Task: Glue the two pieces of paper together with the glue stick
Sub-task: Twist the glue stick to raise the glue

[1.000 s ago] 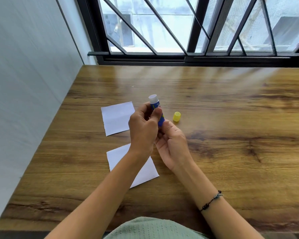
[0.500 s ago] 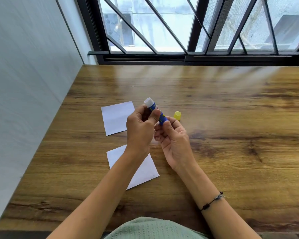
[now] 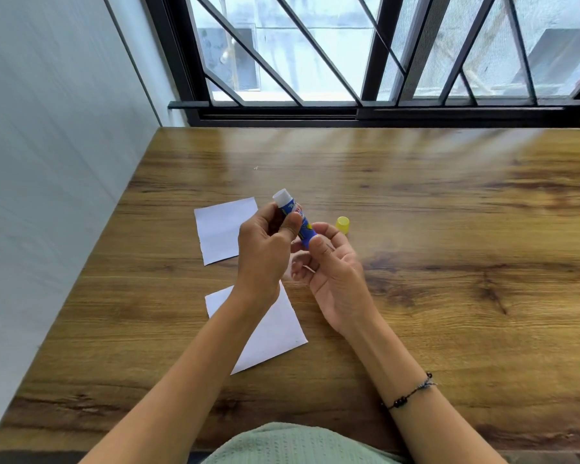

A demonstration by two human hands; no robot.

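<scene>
The glue stick (image 3: 295, 217) was held above the wooden surface (image 3: 449, 262), tilted, with its white uncapped tip pointing up and away toward the window (image 3: 349, 51). The left hand (image 3: 265, 252) gripped its blue barrel, fingers and thumb curled round the upper part. The right hand (image 3: 332, 269), palm turned upward, pinched the lower end of the glue stick between thumb and fingertips; its other fingers were loosely curled. A dark cord bracelet (image 3: 412, 391) circled the right wrist.

The yellow cap (image 3: 343, 225) stood on the surface just to the right of the glue stick, apart from both hands. One piece of white paper (image 3: 220, 231) lay flat to the left of the glue stick, partly behind the left hand. The second piece of paper (image 3: 275, 333) lay nearer the person than the glue stick, partly covered by the left forearm. The two sheets did not touch.
</scene>
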